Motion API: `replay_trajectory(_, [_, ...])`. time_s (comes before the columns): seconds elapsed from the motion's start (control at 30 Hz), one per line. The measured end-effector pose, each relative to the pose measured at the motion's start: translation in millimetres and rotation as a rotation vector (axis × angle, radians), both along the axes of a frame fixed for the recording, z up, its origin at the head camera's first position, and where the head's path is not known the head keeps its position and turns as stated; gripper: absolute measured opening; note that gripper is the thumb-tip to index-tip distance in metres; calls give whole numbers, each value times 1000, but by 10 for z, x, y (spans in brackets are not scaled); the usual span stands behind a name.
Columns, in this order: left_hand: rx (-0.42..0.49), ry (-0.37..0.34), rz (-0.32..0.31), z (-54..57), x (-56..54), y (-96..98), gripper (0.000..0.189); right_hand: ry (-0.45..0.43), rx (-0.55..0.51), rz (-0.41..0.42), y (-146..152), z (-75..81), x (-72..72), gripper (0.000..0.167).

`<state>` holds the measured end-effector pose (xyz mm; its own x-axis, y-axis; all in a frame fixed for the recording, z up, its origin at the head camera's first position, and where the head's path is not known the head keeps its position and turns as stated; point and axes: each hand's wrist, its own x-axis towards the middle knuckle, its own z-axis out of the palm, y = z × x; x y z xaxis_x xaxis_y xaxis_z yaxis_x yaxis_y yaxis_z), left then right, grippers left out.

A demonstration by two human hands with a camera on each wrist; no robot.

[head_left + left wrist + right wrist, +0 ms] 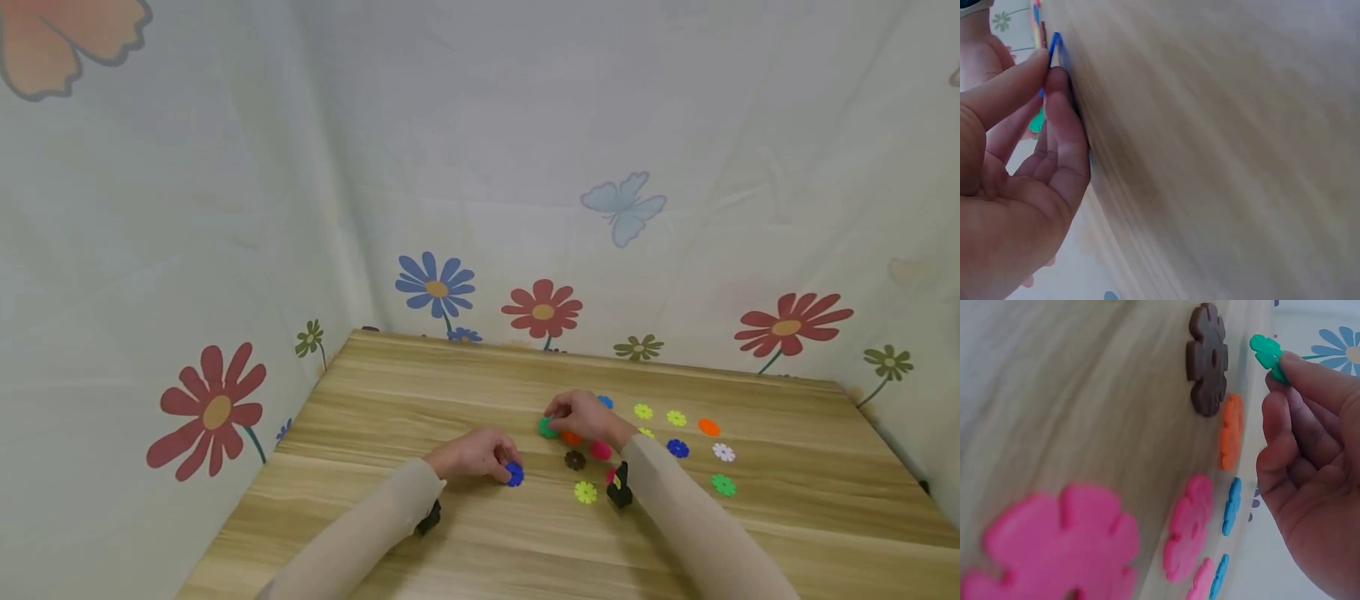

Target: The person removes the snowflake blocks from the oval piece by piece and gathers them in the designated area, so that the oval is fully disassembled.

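Observation:
My left hand (pixel 478 454) pinches a dark blue snowflake-shaped plastic disc (pixel 514 474) between thumb and fingertips, close over the wooden table. In the left wrist view this blue disc (pixel 1054 53) stands on edge. Farther back and to the right, my right hand (pixel 587 415) pinches a green notched disc (pixel 547 427) by its edge. The right wrist view shows the green disc (pixel 1266 353) tilted, clear of the table. Nearest to the right hand lie a brown disc (pixel 1207 359), an orange disc (pixel 1232 432) and a pink disc (pixel 1189 528), all flat.
Right of my hands, more notched discs lie scattered: a yellow disc (pixel 586 492), a blue disc (pixel 678 448), a white disc (pixel 723 452), a green disc (pixel 723 485) and an orange disc (pixel 708 427). A flower-printed cloth (pixel 480 208) hangs behind and beside the table (pixel 420 375).

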<state>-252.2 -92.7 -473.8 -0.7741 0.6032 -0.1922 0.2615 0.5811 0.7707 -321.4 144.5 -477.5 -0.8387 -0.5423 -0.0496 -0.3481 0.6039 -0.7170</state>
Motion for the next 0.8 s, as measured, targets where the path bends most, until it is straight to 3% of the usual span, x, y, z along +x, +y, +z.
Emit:
replay_trajectory(0.13, [-16,22,-27,-2,-12,-9,20,-21,24,-39,-57,-27,-44,6])
replay_trajectory(0.4, [7,-24,12,-41,-31,-8,22,13,69,-43,-142,-67,-104,5])
replay_trajectory(0.6, [-12,-19,-25,-48,-47,-7,23,-21,83,-55,-153,-71,-137,8])
replay_trajectory(0.8, [-19,-12,-58,-64,-105,-32,25,16,122,-14,-189,-41,-171,10])
